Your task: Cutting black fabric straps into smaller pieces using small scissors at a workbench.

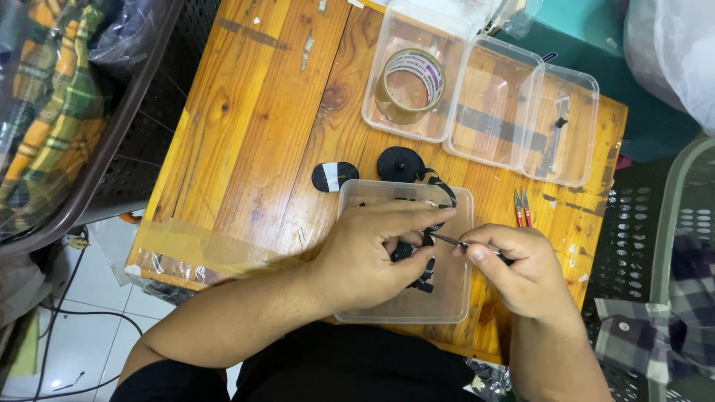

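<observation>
The left hand (372,257) pinches a small black part (414,253) over a clear tray (454,298). The right hand (521,268) grips thin tweezers (447,240), their tip touching the part just beside the left fingers. Red-handled snips (521,208) lie just beyond the right hand. A tape roll (410,85) sits in a farther tub (383,112).

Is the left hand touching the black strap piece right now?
Touching. The head view shows the left hand with fingers curled around the black strap piece, gripping it over the clear tray.
</observation>
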